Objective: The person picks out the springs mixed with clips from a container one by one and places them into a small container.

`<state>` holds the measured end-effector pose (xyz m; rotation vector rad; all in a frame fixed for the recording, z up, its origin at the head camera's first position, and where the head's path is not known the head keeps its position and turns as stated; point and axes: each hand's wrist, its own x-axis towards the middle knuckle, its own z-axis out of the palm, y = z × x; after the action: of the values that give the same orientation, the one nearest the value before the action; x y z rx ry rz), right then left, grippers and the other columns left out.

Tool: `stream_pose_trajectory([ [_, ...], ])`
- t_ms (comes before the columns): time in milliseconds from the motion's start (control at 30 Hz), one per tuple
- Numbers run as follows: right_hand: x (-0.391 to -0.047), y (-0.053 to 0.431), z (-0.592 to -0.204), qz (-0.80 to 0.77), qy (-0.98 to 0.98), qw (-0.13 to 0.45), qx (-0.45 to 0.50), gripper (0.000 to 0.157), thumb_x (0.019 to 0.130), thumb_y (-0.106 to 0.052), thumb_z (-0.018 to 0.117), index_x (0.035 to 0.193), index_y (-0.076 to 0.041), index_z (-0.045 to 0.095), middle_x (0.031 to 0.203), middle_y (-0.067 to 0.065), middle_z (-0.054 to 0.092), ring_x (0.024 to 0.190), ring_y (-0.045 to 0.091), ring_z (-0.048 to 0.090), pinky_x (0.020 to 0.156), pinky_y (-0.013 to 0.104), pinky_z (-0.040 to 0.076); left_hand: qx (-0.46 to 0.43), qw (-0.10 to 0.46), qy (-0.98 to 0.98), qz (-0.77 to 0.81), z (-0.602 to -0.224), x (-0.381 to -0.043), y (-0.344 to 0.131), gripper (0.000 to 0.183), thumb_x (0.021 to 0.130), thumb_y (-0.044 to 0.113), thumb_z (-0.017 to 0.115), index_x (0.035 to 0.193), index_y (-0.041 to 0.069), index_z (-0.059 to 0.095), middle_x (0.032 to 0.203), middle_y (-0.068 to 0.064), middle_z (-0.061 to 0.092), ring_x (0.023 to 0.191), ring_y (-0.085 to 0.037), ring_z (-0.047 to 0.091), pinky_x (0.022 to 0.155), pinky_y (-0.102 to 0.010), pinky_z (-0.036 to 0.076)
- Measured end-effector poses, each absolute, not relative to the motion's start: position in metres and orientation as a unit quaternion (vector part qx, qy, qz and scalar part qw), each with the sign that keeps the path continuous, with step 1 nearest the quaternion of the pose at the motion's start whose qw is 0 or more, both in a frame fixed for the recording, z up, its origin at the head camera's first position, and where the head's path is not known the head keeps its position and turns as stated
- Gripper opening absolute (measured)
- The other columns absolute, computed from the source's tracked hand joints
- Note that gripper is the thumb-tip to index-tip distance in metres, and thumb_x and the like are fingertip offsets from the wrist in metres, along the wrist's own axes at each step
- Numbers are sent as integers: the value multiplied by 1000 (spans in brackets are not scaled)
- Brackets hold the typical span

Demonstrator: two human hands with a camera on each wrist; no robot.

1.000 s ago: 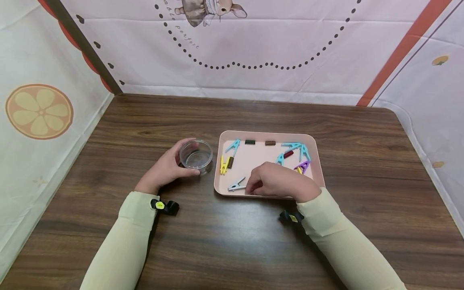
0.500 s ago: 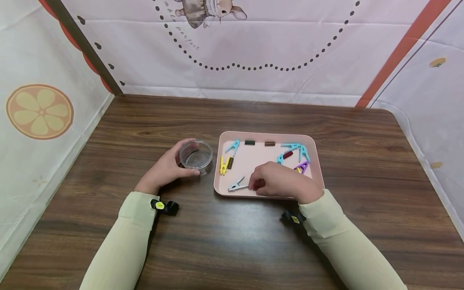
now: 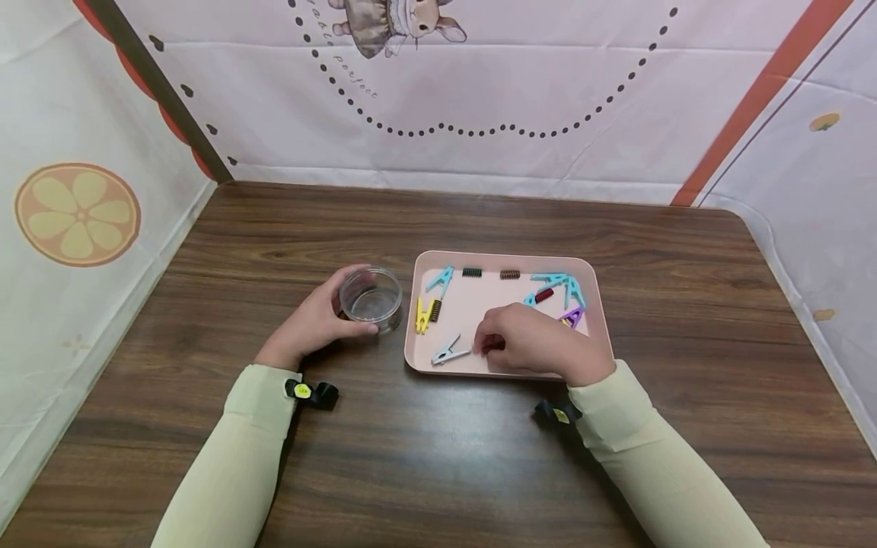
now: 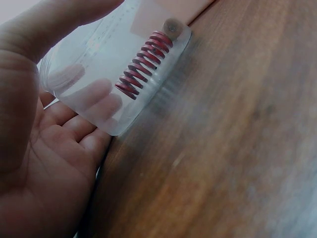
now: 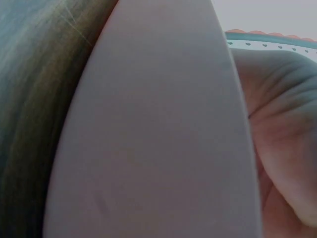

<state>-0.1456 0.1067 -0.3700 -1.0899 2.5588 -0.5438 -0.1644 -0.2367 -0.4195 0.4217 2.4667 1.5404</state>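
My left hand [image 3: 317, 318] grips a clear round plastic tub [image 3: 371, 295] on the table, left of the pink tray [image 3: 409, 346]. In the left wrist view a red spring [image 4: 143, 64] shows through the tub's clear wall; I cannot tell whether it lies inside. Over the tray's near side is my right hand [image 3: 530, 341], fingers bent downward. Close to its fingertips lies a pale blue and white clip [image 3: 448, 353]. What those fingertips touch is hidden, and the tray's rim [image 5: 153, 119] blocks most of the right wrist view.
Along the tray lie a green spring [image 3: 472, 272], a brown spring [image 3: 510, 274], a dark spring [image 3: 435, 310], a dark red spring [image 3: 544, 295], a yellow clip [image 3: 423, 316], a purple clip [image 3: 572, 316] and several blue clips [image 3: 574, 291]. A printed cloth [image 3: 479, 91] hangs behind the brown table [image 3: 329, 221].
My right hand has shifted slightly to the right, away from the pale clip. The left hand and the tub have stayed in place.
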Motion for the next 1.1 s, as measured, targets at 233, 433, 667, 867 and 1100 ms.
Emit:
stream_pose_trajectory([
  [233,-147,106,-368,-197,895,132,-379,14,85,-8,66,91,-18,74,88,-8,66,77,6,57,74,24,49,145,99,835,521,-420,-164,-237,91,70,22,89,144,28,36,144,-1,48,133,-20,46,112,-48,33],
  [433,-148,103,-364,-194,895,118,-384,12,86,-11,69,95,-16,75,93,-8,69,83,5,60,80,27,53,145,97,834,523,-420,-164,-237,91,69,21,89,144,28,37,143,0,49,133,-20,46,112,-48,33],
  [667,-148,101,-360,-198,897,102,-383,14,87,-15,70,100,-15,75,97,-7,69,87,6,62,83,28,53,141,98,836,522,-418,-164,-235,92,70,19,89,145,26,36,144,-2,48,133,-22,45,112,-49,33],
  [867,-148,99,-359,-212,892,66,-394,13,87,-12,69,99,-14,75,96,-6,68,86,8,62,81,27,53,141,96,836,521,-419,-164,-235,91,70,20,89,144,26,36,144,-1,49,133,-21,46,112,-48,34],
  [1100,-149,94,-359,-221,891,44,-394,16,88,-10,68,102,-11,75,97,-3,69,86,9,63,81,28,53,144,97,832,527,-420,-163,-235,91,69,22,89,143,27,37,144,-2,49,132,-20,47,111,-48,34],
])
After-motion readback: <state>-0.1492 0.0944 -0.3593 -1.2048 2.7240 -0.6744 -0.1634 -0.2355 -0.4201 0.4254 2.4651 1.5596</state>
